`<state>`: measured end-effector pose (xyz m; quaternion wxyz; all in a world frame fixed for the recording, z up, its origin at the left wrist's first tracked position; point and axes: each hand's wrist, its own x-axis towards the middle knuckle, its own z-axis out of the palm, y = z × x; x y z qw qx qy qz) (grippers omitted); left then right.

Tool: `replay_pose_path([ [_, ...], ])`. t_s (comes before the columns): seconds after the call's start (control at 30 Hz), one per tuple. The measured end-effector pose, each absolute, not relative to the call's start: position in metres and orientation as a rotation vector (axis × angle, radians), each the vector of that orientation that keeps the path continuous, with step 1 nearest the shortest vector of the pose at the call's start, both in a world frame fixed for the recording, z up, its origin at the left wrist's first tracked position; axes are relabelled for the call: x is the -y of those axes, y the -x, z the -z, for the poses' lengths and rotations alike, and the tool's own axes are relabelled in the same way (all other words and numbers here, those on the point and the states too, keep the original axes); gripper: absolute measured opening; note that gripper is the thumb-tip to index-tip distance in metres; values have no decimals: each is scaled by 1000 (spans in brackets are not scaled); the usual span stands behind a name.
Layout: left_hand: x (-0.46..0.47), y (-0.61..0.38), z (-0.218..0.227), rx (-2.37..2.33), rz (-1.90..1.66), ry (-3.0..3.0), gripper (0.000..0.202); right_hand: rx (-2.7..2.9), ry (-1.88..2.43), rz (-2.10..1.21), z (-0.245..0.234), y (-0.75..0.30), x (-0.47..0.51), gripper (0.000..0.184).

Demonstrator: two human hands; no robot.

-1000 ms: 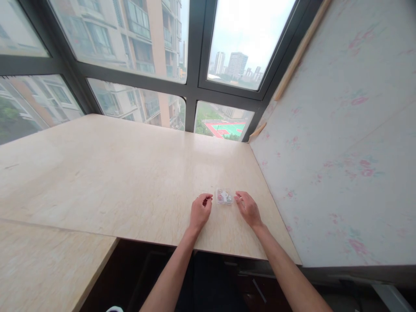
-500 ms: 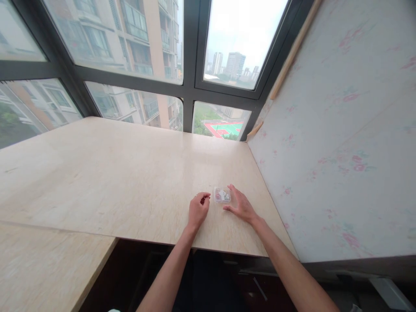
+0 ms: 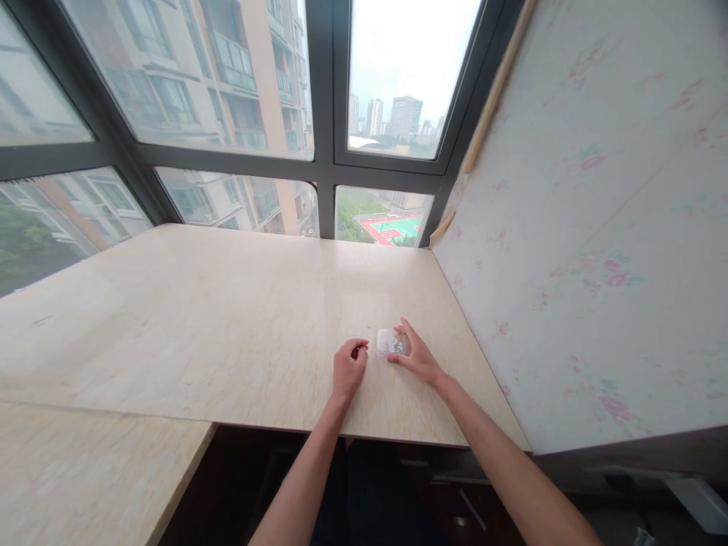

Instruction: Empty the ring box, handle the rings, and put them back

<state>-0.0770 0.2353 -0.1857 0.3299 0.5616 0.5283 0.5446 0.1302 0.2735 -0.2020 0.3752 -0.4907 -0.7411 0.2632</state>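
Note:
A small clear plastic box lies on the pale marble-look counter, with pinkish and whitish contents or print showing through it. My right hand grips it from the right, thumb on the near edge and fingers on the far edge. Just left of the box, my left hand rests on the counter, its fingers curled in a pinch. Something small and dark red shows between those fingers, too small to name.
The counter runs to dark-framed windows at the back. A flower-patterned wall bounds it on the right. A lower ledge juts out at the front left, beside a dark opening below the counter.
My right hand has closed in from an open spread onto the box. Glare now whitens the box's left part, and the box looks slightly tilted. My left hand keeps its pinch.

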Motion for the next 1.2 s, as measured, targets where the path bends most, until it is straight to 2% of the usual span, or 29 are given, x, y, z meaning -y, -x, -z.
replay_pose_path([
  [0.43, -237, 77, 187, -1362, -1419, -1419, 21, 1683, 1427, -830, 192, -225, -227, 97],
  [0.6, -236, 77, 184, -1345, -1427, -1361, 22, 1623, 1582, -700, 165, -219, -206, 96],
  [0.67, -233, 78, 181, -1326, -1442, -1319, 22, 1469, 1590, -706, 150, -215, -185, 87],
  [0.77, -222, 81, 176, -1309, -1455, -1267, 23, 1163, 1514, -846, 133, -205, -136, 57],
  [0.8, -216, 82, 175, -1308, -1449, -1260, 23, 1092, 1504, -892, 132, -200, -117, 47],
  [0.87, -200, 84, 174, -1316, -1436, -1240, 23, 1033, 1450, -1003, 137, -186, -79, 37],
  [1.0, -156, 91, 176, -1379, -1366, -1247, 24, 1025, 1317, -1377, 168, -143, -27, 49],
  [1.2, -130, 104, 176, -1412, -1253, -1447, 24, 1033, 1249, -1401, 183, -83, -35, 51],
])
